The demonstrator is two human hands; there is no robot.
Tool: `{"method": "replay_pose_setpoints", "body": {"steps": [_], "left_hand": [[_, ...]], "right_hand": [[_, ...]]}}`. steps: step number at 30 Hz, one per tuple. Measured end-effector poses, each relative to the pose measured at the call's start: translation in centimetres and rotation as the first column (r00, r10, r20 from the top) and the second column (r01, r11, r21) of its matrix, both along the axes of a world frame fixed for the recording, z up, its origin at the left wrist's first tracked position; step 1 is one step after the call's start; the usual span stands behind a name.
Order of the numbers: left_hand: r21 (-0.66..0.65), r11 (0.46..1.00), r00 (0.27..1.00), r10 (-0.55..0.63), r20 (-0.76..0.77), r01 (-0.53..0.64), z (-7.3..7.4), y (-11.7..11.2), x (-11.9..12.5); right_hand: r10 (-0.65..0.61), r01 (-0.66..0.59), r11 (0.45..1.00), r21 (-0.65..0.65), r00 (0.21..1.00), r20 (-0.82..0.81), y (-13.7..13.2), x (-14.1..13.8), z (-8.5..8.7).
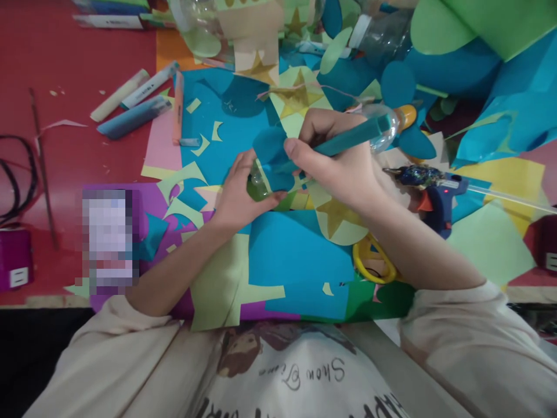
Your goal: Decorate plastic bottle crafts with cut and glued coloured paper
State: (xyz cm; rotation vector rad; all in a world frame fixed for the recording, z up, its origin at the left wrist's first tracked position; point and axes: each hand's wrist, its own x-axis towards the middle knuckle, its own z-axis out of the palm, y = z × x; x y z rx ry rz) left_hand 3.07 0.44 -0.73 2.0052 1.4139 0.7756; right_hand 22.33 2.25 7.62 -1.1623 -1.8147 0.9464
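A teal marker [354, 136] is gripped in my right hand [343, 165], its lower end pointing down and left to a round blue paper piece [270, 152]. My left hand [239, 194] holds that piece from the left, fingers above and thumb below. Clear plastic [260, 179], seemingly part of a bottle, shows under the paper; its full shape is hidden. A pale green paper with a yellow star [333, 217] lies just below my right hand. Behind that hand is a clear plastic bottle [383, 130] with an orange cap.
A blue glue gun [446, 194] lies at the right, with yellow-handled scissors [374, 261] nearer me. Several markers [133, 116] rest on the red table [52, 157] at the left. A blurred phone-like screen [108, 238] is at lower left. Paper scraps [187, 183] are scattered around.
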Motion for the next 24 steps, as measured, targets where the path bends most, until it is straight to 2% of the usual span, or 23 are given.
{"method": "replay_pose_setpoints", "body": {"steps": [3,13,24], "left_hand": [[-0.090,0.996,1.000,-0.002,-0.004,0.002,0.65,0.04,-0.04],[-0.102,0.995,1.000,0.000,0.021,0.002,0.65,0.03,0.18],[-0.052,0.998,1.000,-0.026,0.016,0.027,0.61,0.08,-0.12]], "right_hand": [[0.020,-0.020,1.000,0.012,1.000,0.020,-0.03,0.09,-0.16],[0.063,-0.063,0.998,0.027,0.998,0.025,0.00,0.06,-0.28],[-0.035,0.035,0.999,0.036,0.999,0.002,0.10,0.02,-0.46]]}}
